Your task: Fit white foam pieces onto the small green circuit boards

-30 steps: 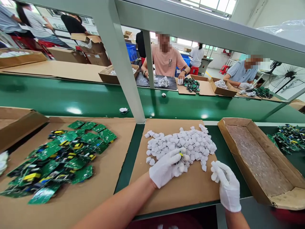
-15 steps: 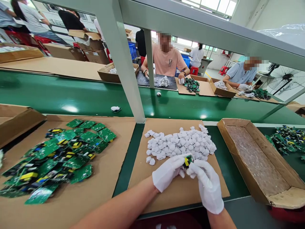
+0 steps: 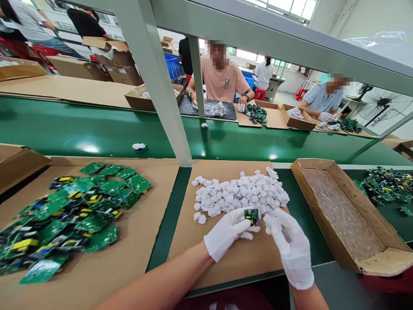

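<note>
Between the fingers and thumb of my gloved left hand (image 3: pixel 227 232) is a small green circuit board (image 3: pixel 251 217), its component side with yellow and dark parts facing me. Just right of the board, my gloved right hand (image 3: pixel 290 245) has its fingers curled together at the edge of a pile of white putty-like lumps (image 3: pixel 238 193); whatever its fingertips hold is hidden. Both hands are over a cardboard sheet (image 3: pixel 222 267) that carries the white lumps. A large heap of circuit boards (image 3: pixel 74 215) lies on another cardboard sheet to the left.
An open cardboard tray (image 3: pixel 346 215) stands right, with more boards (image 3: pixel 390 185) beyond it. A green conveyor belt (image 3: pixel 232 142) crosses ahead, bearing a board with a white lump (image 3: pixel 140 147). A metal post (image 3: pixel 161 82) rises before me. Co-workers sit opposite.
My right hand has moved away from the circuit board, slightly right. The left hand keeps the board, now turned with its components toward me. The boards on the belt have shifted left in view.
</note>
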